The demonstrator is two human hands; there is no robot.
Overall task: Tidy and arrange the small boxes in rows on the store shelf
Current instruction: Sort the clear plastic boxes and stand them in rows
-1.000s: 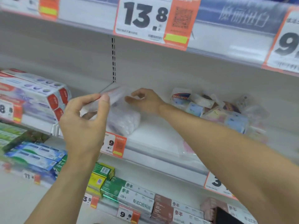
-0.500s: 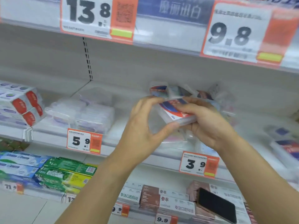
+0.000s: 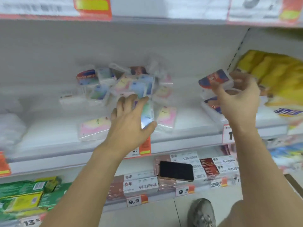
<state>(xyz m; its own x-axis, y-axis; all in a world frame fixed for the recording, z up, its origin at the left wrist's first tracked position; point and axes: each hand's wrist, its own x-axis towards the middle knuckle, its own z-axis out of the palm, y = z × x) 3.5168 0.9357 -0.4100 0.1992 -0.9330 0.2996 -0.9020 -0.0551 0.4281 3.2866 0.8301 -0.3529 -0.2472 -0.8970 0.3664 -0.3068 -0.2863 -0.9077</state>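
A loose heap of small clear boxes (image 3: pixel 124 84) with pastel and blue labels lies on the white shelf (image 3: pixel 49 145). My left hand (image 3: pixel 129 123) reaches into the heap's front, with fingers and thumb around a pale blue box (image 3: pixel 147 112). Further right, my right hand (image 3: pixel 237 99) holds a red and blue box (image 3: pixel 213 78) loosely between thumb and spread fingers. That box is above another red and blue box (image 3: pixel 211 104) lying on the shelf. A pink and yellow box (image 3: pixel 95 126) lies flat near the shelf's front edge.
A yellow bag (image 3: pixel 275 79) fills the shelf's right end. A black phone (image 3: pixel 176 171) rests on toothpaste cartons (image 3: pixel 141 184) on the shelf below. Green cartons (image 3: pixel 24 194) sit lower left. Price tags line the shelf edges. A shoe (image 3: pixel 201 213) shows on the floor.
The view has swung right. My right hand has carried the red and blue box to the right, and my left hand has let go of it and reached down into the heap.
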